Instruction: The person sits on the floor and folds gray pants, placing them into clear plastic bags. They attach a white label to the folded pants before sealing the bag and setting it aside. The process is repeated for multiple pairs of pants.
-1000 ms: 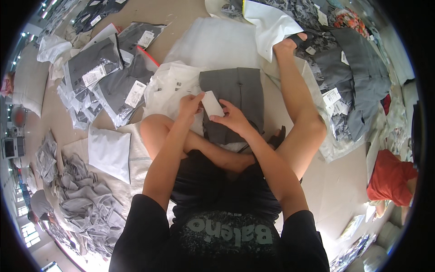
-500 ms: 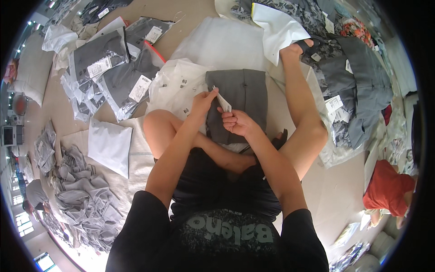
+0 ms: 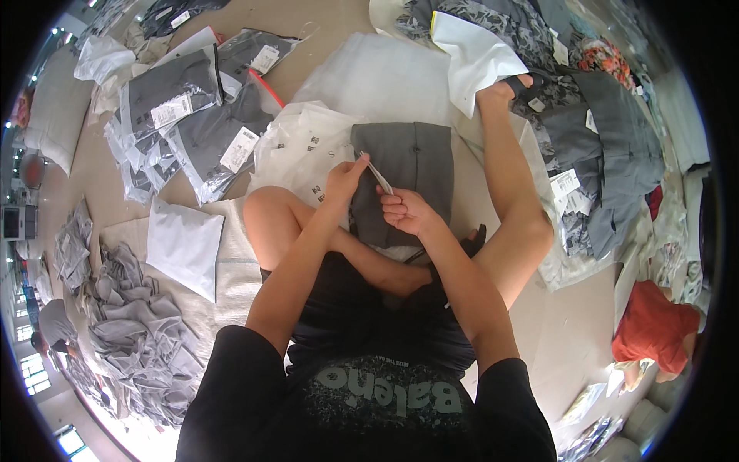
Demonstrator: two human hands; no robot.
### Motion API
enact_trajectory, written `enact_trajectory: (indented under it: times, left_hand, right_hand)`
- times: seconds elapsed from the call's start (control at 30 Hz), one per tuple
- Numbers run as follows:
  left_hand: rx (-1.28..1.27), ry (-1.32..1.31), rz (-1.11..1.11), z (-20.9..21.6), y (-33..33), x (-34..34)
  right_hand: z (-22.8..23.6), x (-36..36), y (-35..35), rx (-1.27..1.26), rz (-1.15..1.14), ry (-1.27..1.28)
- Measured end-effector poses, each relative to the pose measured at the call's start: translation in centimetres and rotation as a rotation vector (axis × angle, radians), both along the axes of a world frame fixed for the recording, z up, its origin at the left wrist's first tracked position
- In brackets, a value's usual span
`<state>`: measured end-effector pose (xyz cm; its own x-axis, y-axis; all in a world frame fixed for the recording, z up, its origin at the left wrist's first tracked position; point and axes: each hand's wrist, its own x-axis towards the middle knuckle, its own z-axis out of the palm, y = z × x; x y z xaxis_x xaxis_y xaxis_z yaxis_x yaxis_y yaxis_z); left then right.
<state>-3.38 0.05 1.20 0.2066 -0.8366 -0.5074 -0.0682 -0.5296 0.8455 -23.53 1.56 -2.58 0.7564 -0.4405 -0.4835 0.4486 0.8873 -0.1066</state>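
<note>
Left arm (image 3: 291, 269) and right arm (image 3: 469, 285) reach forward, converging. Left hand (image 3: 346, 182) pinching at fingertips; right hand (image 3: 406, 211) just beside, slightly nearer the body, fingers (image 3: 394, 209) curled. Left leg (image 3: 377, 266) folded across, right leg (image 3: 509, 173) bent outward, foot forward.

The scene is viewed downward from the person's head through a wide fisheye lens, with the black shirt (image 3: 385, 346) nearest, left hand (image 3: 346, 180) and right hand (image 3: 404, 211) centred, and floor (image 3: 323, 19) beyond.
</note>
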Motion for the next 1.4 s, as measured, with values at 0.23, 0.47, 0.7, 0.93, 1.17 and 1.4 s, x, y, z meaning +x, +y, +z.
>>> enact_trajectory:
  times: [0.23,0.47,0.7,0.93,1.17,1.4]
  left_hand:
    - [-0.162,0.147,0.085,-3.8,0.8,0.2]
    - [-0.342,-0.448,-0.126,-4.1,1.2,2.5]
    - [-0.228,-0.430,-0.260,-5.4,-0.7,5.8]
    - [0.166,0.165,-0.192,-3.2,-1.2,6.0]
    - [0.321,0.554,0.030,-5.1,-2.0,6.9]
    - [0.105,0.282,-0.127,-3.6,-0.8,2.8]
  right_hand:
    - [-1.6,-0.6,-0.5,0.150,-0.095,-0.056]
    - [4.0,-1.0,-2.5,-0.171,-0.054,0.465]
    - [5.9,-0.9,-8.8,-0.470,0.101,0.733]
    - [10.8,4.1,-9.5,-1.923,0.014,0.990]
    - [9.9,6.9,0.3,-2.157,0.132,0.679]
    - [4.5,0.8,-0.6,-1.823,-0.389,1.566]
